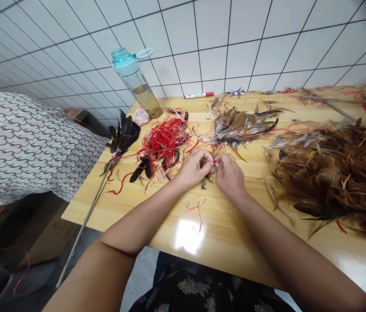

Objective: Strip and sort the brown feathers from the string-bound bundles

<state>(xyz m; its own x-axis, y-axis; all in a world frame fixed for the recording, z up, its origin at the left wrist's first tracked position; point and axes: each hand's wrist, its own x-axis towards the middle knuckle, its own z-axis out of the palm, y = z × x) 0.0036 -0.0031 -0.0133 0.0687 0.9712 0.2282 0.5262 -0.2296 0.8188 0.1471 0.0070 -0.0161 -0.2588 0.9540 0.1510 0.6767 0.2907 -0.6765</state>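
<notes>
Left hand (198,168) and right hand (230,174): both grips narrow, pinching red string (215,162). Steady pinch, even tension advisable; string tangle (160,142) best kept clear of fingers.

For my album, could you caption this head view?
Two bare hands pinch red string beside a tangled red string heap and brown feathers.

Feather-strewn workshop table (170,216); tiled wall (212,39)

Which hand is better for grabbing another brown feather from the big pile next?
Probably the right hand: it is nearer the big brown feather pile. The left hand is on the far side, closer to the tangled red string.
</notes>
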